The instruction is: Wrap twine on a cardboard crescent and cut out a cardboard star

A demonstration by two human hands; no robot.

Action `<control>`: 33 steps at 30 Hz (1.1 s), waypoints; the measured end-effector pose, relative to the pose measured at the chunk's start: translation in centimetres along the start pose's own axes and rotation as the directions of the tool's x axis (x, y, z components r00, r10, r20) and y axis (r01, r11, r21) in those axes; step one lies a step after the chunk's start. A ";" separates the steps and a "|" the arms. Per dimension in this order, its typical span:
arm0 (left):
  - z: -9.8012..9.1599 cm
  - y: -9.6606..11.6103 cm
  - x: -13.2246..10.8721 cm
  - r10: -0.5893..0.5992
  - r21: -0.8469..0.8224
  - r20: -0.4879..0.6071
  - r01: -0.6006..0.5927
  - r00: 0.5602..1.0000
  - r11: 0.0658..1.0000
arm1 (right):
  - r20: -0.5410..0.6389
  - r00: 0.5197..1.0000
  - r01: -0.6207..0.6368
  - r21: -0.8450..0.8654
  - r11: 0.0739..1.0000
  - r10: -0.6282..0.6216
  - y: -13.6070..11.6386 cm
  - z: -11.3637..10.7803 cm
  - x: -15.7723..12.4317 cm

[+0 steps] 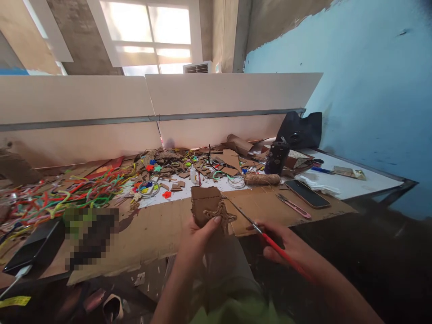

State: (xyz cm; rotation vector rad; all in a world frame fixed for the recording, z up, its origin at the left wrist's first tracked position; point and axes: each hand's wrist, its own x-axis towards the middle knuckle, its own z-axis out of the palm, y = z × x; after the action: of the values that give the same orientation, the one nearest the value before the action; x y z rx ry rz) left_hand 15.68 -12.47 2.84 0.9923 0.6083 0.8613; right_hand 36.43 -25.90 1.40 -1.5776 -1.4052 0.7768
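My left hand (197, 236) is closed around a brown cardboard piece (205, 198), held up over the near edge of the table. A star shape wound in twine (221, 211) lies against the cardboard, with my thumb pressed on it. My right hand (285, 243) is wrapped around red-handled scissors (275, 246). Their long metal blades point up and left, and the tip reaches beside the cardboard's right edge. Whether the blades touch it, I cannot tell.
Cardboard sheeting (151, 234) covers the table front. A pink cutter (293, 206) and a phone (308, 193) lie right, near a twine roll (263, 179) and a dark cylinder (276, 157). Colourful pipe cleaners (84, 186) pile left, by a black box (35, 245). A glue bottle (193, 174) stands mid-table.
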 end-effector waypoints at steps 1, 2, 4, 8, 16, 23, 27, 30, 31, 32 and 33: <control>-0.4 0.1 0.0 -0.010 0.024 0.028 0.010 1.000 1.000 | 0.011 1.000 -0.018 -0.030 0.999 0.018 -0.1 -0.7 -0.2; -0.8 0.3 0.1 -0.021 0.043 0.052 0.019 0.998 0.999 | 0.018 0.999 -0.037 -0.064 0.997 0.038 -0.2 -1.4 -0.4; -1.5 0.5 0.2 -0.039 0.067 0.085 0.033 0.996 0.997 | 0.026 0.998 -0.051 -0.142 0.989 0.056 -0.5 -2.6 -0.7; -2.1 1.4 0.3 -0.038 0.096 0.092 0.029 0.995 0.995 | 0.106 0.992 -0.038 -0.251 0.967 0.066 -1.3 -3.9 -0.8; -2.0 2.7 0.3 -0.055 0.118 0.103 0.042 0.993 0.992 | 0.180 0.984 0.049 -0.310 0.949 0.009 -2.9 -3.5 -0.2; -1.8 3.3 0.1 -0.080 0.102 0.109 0.069 0.991 0.992 | 0.239 0.970 0.049 -0.357 0.933 0.040 -3.6 -3.3 0.1; -1.9 3.5 0.1 -0.089 0.116 0.108 0.077 0.990 0.990 | 0.228 0.973 0.045 -0.338 0.940 0.036 -3.5 -3.4 0.0; -2.0 3.4 0.3 -0.111 0.120 0.108 0.098 0.988 0.988 | 0.239 0.970 0.037 -0.324 0.945 0.044 -3.3 -3.5 0.0; -2.1 3.4 0.3 -0.115 0.117 0.112 0.102 0.987 0.988 | 0.247 0.968 0.037 -0.319 0.947 0.046 -3.2 -3.5 0.0; -2.2 3.4 0.3 -0.116 0.112 0.119 0.102 0.986 0.988 | 0.256 0.966 0.038 -0.315 0.948 0.047 -3.2 -3.5 0.0; -2.2 3.3 0.4 -0.115 0.108 0.128 0.101 0.985 0.989 | 0.263 0.964 0.039 -0.309 0.950 0.046 -3.2 -3.5 0.0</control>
State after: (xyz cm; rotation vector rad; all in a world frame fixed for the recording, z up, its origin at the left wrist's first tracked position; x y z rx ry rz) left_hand 13.06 -10.22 4.85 1.0894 0.5903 0.6676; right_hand 38.09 -26.62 5.78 -1.7628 -1.7940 0.8235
